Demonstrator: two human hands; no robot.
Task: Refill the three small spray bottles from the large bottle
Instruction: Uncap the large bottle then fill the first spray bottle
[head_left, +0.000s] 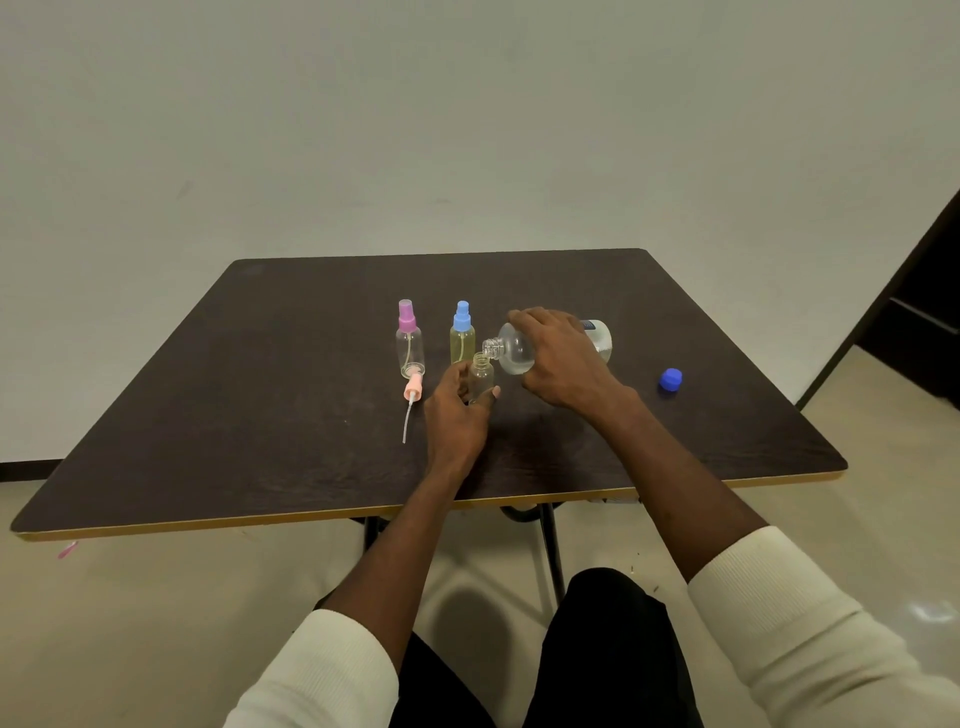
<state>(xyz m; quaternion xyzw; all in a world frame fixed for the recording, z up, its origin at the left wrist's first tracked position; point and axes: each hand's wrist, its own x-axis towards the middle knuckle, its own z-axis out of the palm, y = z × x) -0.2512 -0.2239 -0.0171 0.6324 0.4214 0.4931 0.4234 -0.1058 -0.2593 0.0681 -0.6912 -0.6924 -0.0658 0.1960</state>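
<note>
The right hand (563, 364) grips the tipped large bottle (519, 351), its mouth over the uncapped small spray bottle (480, 376) clasped upright by the left hand (457, 415) mid-table (208, 389). Behind stand 2 capped bottles, pink-topped (409, 340) and blue-topped (462, 335). A peach sprayer head (413, 389) lies left; the blue cap (670, 379) sits toward the right edge.

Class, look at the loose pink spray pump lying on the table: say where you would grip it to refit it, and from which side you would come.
Grip the pink spray pump by its stout head, pinching from above. It lies flat on the table, head towards the purple-capped bottle, thin dip tube trailing towards the person; the tube looks too slender to hold.
</note>
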